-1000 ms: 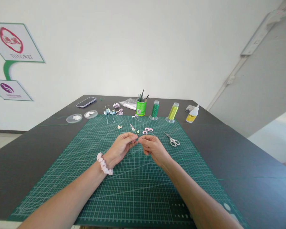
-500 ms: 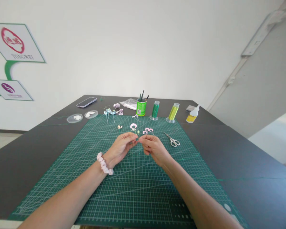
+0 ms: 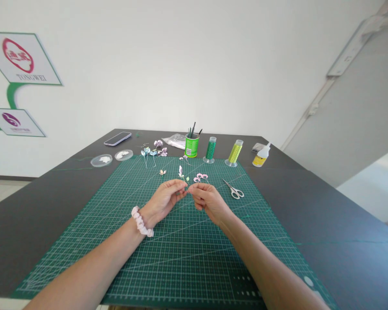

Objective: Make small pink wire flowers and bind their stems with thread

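Note:
My left hand [image 3: 168, 196], with a pale scrunchie [image 3: 142, 221] round its wrist, pinches the stem of a small artificial flower [image 3: 180, 171]. The flower has a pink-white petal seen edge-on and light green leaves, and it stands up beyond the fingertips. Fingertips of my right hand [image 3: 207, 199] are pinched together close beside the left ones, at the lower end of the stem; the thin strand between them is too fine to make out. Just beyond the right hand lie pink ring-shaped petals [image 3: 200, 177]. Scissors [image 3: 234, 189] rest to the right, and a small orange-tinted blossom [image 3: 162, 172] lies left.
A green cutting mat [image 3: 168, 258] covers the table's middle. Behind it stand a green can of tools [image 3: 191, 146], a dark green thread spool [image 3: 210, 149], a yellow-green spool [image 3: 235, 153] and a glue bottle [image 3: 260, 156]. Blue flowers [image 3: 147, 151], shallow dishes [image 3: 101, 160] and a phone [image 3: 117, 138] lie left.
The held flower has turned about its stem: its pink petal faced me as a round shape and now shows narrow, edge-on. Both hands stay in nearly the same place.

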`<control>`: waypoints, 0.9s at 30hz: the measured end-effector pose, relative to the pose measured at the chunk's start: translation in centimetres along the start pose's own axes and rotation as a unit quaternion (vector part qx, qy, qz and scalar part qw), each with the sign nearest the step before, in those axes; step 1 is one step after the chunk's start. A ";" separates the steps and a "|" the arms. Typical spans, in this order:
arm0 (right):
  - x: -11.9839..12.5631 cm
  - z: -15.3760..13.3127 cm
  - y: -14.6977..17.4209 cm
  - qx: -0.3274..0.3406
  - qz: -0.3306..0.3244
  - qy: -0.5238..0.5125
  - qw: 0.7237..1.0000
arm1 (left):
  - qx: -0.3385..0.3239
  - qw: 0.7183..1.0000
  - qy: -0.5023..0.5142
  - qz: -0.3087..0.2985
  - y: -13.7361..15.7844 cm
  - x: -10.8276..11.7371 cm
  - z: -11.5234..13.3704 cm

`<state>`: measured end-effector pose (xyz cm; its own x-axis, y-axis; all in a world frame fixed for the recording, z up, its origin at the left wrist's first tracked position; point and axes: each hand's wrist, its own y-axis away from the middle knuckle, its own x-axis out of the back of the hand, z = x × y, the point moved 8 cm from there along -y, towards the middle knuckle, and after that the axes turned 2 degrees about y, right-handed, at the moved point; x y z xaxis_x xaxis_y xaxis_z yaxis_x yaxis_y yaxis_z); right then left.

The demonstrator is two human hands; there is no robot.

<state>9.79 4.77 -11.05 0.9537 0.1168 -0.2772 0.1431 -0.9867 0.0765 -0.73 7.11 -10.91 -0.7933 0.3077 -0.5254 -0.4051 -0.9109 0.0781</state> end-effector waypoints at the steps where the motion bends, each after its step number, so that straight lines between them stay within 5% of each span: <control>1: 0.0 0.0 0.0 0.000 -0.002 -0.001 1.000 | 0.000 1.000 0.000 -0.003 0.0 0.0 0.0; 27: -0.3 0.1 0.0 -0.008 -0.017 -0.023 1.000 | 0.004 1.000 0.008 -0.028 0.1 -0.6 0.0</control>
<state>9.42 4.75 -11.07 0.9349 0.1455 -0.3236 0.1807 -0.9802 0.0812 -0.33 6.83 -10.61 -0.7615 0.3537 -0.5431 -0.4525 -0.8901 0.0548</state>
